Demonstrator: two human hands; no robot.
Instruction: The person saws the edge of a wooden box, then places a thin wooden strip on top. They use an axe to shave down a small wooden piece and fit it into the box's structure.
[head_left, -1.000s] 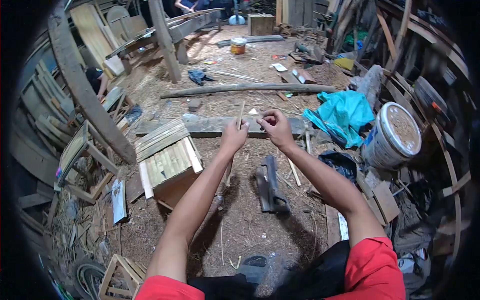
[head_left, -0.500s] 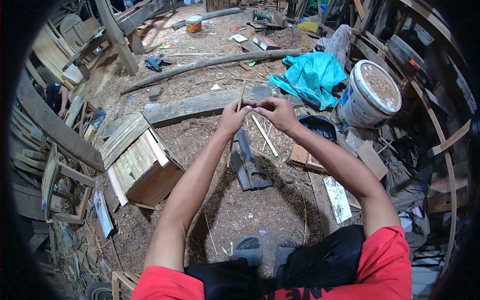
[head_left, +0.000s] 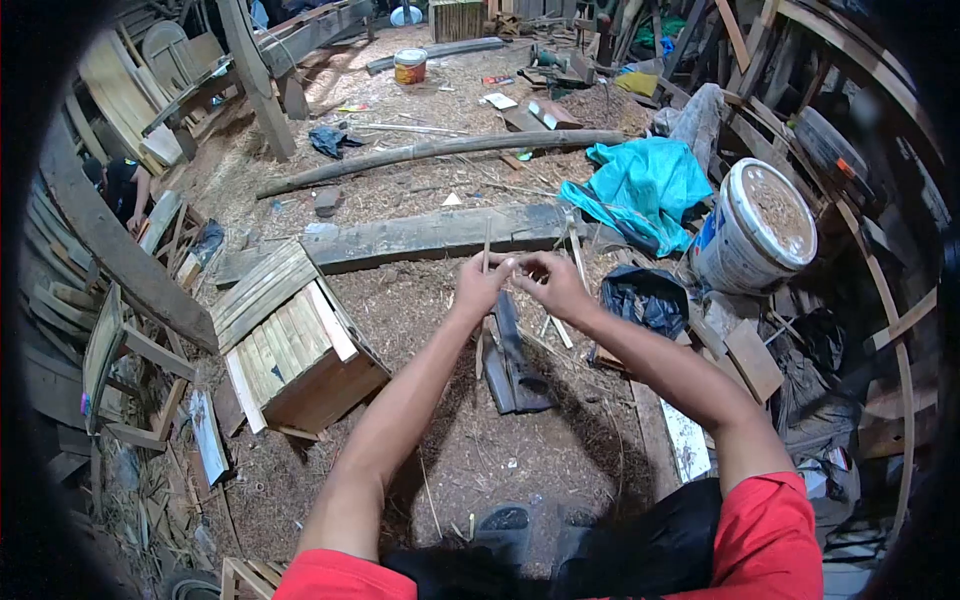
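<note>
My left hand (head_left: 481, 285) is closed around a thin wooden strip (head_left: 487, 240), which stands up from the fist. My right hand (head_left: 555, 287) is beside it, its thumb and forefinger pinched close to my left thumb. Whatever sits in that pinch is too small to make out. Below the hands, a handsaw (head_left: 507, 365) lies on the shavings-covered ground. To the left is a small wooden box with a slatted, sloping top (head_left: 285, 335).
A thick plank (head_left: 400, 238) and a long pole (head_left: 440, 150) lie across the ground ahead. On the right are a teal tarp (head_left: 650, 190), a black plastic bag (head_left: 645, 305) and a white bucket (head_left: 745, 235) of sawdust. Another person (head_left: 125, 190) is at far left.
The view has shifted, so the surroundings sit slightly lower and further right. Both hands are a little closer to my body, still together at the strip.
</note>
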